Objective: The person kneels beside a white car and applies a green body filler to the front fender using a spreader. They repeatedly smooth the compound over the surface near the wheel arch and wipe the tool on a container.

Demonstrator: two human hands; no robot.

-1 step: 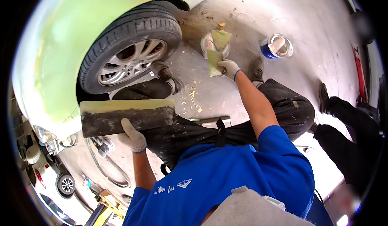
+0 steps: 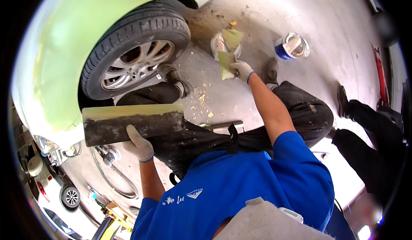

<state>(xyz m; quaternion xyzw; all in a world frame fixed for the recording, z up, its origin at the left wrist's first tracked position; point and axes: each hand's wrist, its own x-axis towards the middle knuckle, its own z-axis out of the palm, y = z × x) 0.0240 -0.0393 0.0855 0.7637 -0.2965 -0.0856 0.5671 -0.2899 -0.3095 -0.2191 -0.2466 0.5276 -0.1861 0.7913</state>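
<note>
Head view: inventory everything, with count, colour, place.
Car body: one, pale green, upper left
Wheel: one, black and silver, under car body
Background car: one, white, lower left
Tool with hose: one, dark and pale, lower left
Edge clutter: uncounted, mixed, sides
Tub: one, pale, upper centre
Loose sheet: one, green, on tub
Can: one, blue and silver, right of tub
Crumbs: several, yellowish, centre
Co-worker's legs: two, black, right
Board: one, dark with yellow edge, centre left
Held sheet: one, green, near tub
Shirt: one, blue, bottom
Own legs: two, black, centre
Left hand: one, pale-gloved, on board
Right hand: one, pale-gloved, on held sheet
</note>
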